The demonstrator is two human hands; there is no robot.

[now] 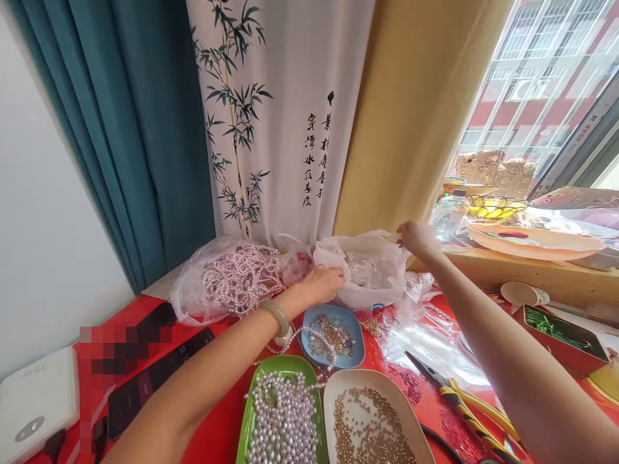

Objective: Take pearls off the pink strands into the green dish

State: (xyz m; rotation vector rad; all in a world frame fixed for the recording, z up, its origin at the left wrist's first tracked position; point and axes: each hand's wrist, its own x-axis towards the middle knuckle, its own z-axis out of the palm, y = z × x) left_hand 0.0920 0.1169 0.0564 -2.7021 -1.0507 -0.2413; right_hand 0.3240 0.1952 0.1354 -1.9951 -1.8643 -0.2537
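Note:
A white plastic bag (360,298) with small clear packets inside stands at the back of the red table. Its right rim is pinched by my right hand (416,237). My left hand (329,283), with a pale bangle on the wrist, is closed on the bag's left side; its fingertips are partly hidden. Left of it lies a clear bag of pink bead strands (242,277). Below my hands is a blue dish (358,348) of mixed beads. Nearer are a green tray (258,380) of lilac pearl beads and a cream tray (333,386) of small gold beads.
Pliers (457,399) with yellow-black handles lie at right, near a red box (563,351) of green wire. A phone (140,393) and white device (39,399) are at left. A bottle (447,216) and orange plate (575,243) stand on the sill. Curtains hang behind.

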